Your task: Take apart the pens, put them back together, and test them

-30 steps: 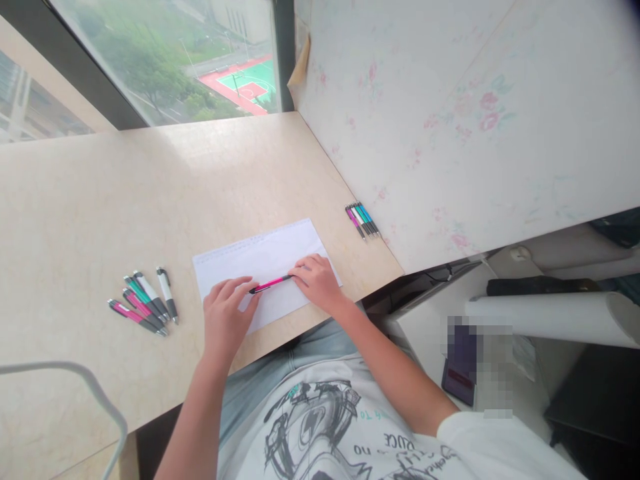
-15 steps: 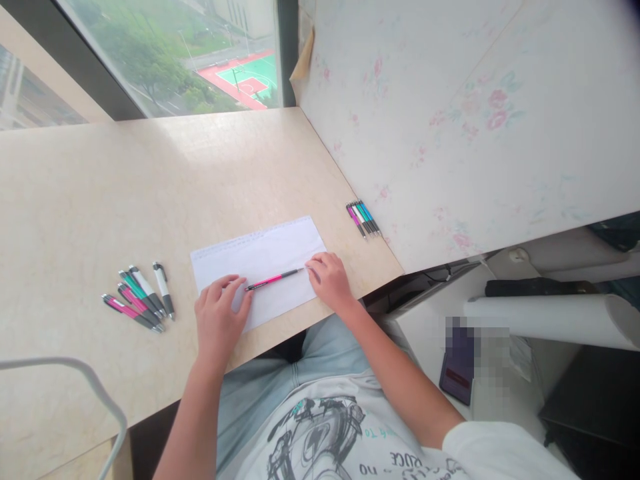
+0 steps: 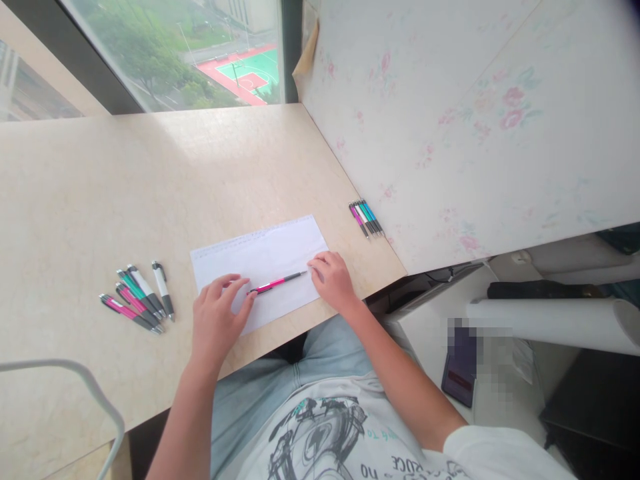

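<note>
A pink pen (image 3: 273, 285) with a dark grip lies slantwise over a white sheet of paper (image 3: 280, 241) that has handwriting along its top edge. At the pen's rear end is my left hand (image 3: 220, 313), its thumb and index fingertip around that end and the other fingers loosely bent. My right hand (image 3: 333, 280) rests on the paper's right side, just beyond the pen's thin tip. Its fingers are curled in toward the thumb. Whatever is between those fingertips is too small to make out.
Several pens (image 3: 137, 300), pink, green and white, lie loosely on the table (image 3: 100, 200) at left. A neat row of pens (image 3: 367, 219) sits by the flowered wall panel (image 3: 450, 133). A pale cable (image 3: 95, 387) curves over the front left. A phone (image 3: 457, 380) lies lower right.
The pink pen has turned about its length, so its clip now faces my body, and it has shifted slightly right. My left thumb has moved a little toward the pen's rear end.
</note>
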A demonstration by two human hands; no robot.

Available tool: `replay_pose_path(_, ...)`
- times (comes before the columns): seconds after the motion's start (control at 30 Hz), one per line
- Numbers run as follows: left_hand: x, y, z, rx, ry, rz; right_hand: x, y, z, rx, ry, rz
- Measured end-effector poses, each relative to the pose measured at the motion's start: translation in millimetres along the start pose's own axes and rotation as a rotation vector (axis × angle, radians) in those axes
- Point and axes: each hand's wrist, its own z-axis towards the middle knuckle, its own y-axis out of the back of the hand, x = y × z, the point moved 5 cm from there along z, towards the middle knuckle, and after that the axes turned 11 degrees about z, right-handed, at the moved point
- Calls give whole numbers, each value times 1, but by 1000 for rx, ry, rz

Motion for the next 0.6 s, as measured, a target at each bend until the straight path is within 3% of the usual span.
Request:
replay_pose_path(0.27,4,-4,3,-16,-20,-19,19,-13,14,175,116,30)
replay_pose_path(0.6,3,-7,1,-6,-40,-137,21,-19,17,273,192,111)
